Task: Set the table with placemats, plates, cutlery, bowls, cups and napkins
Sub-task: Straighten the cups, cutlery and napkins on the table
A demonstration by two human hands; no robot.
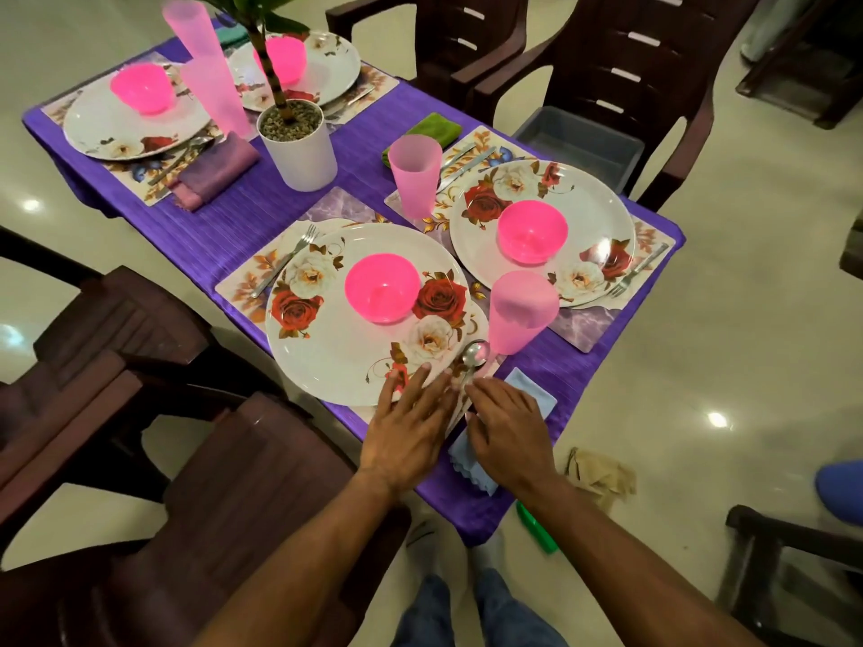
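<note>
Both hands lie at the near edge of the table. Left hand rests flat, fingers straight and spread, on the rim of the nearest flowered plate. Right hand lies on the pale blue napkin, its fingertips at the handle of a spoon; whether it pinches the handle cannot be told. Lying just right of the plate, the spoon points its bowl away from the person, toward the pink cup.
</note>
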